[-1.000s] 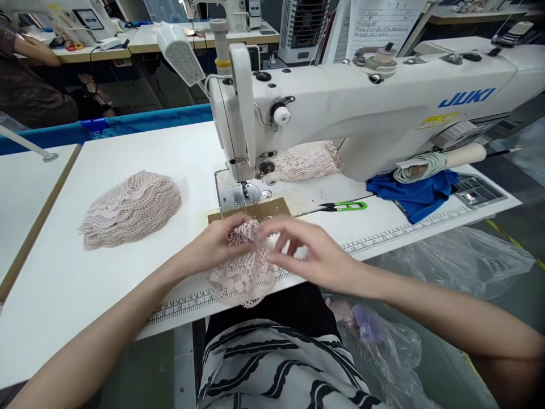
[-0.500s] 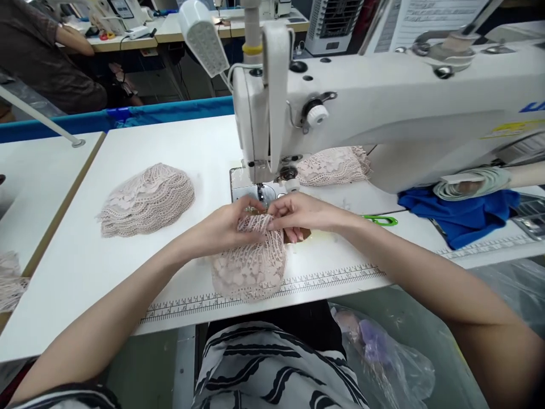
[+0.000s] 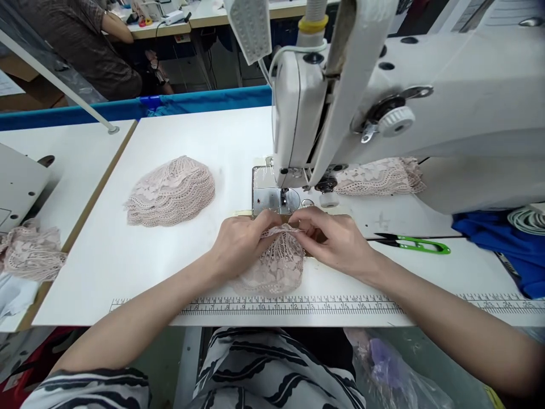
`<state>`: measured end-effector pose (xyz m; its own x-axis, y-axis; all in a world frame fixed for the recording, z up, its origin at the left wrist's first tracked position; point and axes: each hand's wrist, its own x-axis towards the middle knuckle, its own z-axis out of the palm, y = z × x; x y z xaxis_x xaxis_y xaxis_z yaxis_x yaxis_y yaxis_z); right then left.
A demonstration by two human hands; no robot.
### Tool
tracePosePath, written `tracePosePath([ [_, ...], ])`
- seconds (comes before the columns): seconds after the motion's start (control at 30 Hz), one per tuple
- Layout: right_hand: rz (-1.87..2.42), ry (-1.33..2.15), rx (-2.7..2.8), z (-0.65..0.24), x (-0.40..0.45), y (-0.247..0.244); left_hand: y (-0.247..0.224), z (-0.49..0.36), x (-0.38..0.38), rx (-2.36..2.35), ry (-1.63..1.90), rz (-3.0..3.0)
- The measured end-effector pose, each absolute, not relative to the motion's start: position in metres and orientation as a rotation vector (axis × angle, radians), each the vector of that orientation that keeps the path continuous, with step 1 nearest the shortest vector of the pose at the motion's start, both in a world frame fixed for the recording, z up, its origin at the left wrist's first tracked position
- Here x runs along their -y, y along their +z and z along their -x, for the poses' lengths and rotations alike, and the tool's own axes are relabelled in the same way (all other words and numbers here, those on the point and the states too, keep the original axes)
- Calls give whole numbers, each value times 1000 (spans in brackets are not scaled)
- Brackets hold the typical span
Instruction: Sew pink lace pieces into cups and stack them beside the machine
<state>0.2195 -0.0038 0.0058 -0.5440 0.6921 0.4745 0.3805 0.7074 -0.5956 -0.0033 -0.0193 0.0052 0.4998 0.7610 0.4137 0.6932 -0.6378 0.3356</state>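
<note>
Just in front of the presser foot of a white sewing machine (image 3: pixel 298 113), a pale pink lace piece (image 3: pixel 279 267) hangs toward me over the table. My left hand (image 3: pixel 242 241) pinches its upper left edge between thumb and fingers. At the upper right edge, my right hand (image 3: pixel 334 238) pinches the same lace, its other fingers curled under. The top edge is drawn across between both hands. The presser foot (image 3: pixel 284 196) and metal plate (image 3: pixel 264 196) lie right behind my fingertips.
A stack of lace pieces (image 3: pixel 172 193) lies to the left; more lace (image 3: pixel 378 176) sits behind the needle area. Green thread snips (image 3: pixel 419 244) and blue cloth (image 3: pixel 506 244) are on the right. A ruler strip (image 3: pixel 264 307) runs along the front edge. Another person (image 3: pixel 85 45) is beyond.
Both hands have spread the lace's top edge, now held flatter between them; the right hand has turned more palm-down. My view has shifted closer to the machine, showing the snips fully.
</note>
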Motion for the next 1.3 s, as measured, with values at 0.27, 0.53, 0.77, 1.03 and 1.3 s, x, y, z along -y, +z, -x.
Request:
tracePosePath([
  [0.27, 748, 442, 2246, -220, 5, 5, 4, 1, 18, -1113, 950, -2789],
  [0.53, 772, 478, 2225, -219, 7, 6, 6, 1, 19, -1094, 987, -2788],
  [0.77, 754, 494, 2261, -219, 8, 7, 5, 0, 20, -1075, 1019, -2785],
  [1.03, 707, 369, 2291, -222, 6, 8, 3, 5, 19, -1059, 1013, -2778],
  [1.3, 535, -84, 2265, -227, 5, 10, 7, 3, 22, -994, 1047, -2797],
])
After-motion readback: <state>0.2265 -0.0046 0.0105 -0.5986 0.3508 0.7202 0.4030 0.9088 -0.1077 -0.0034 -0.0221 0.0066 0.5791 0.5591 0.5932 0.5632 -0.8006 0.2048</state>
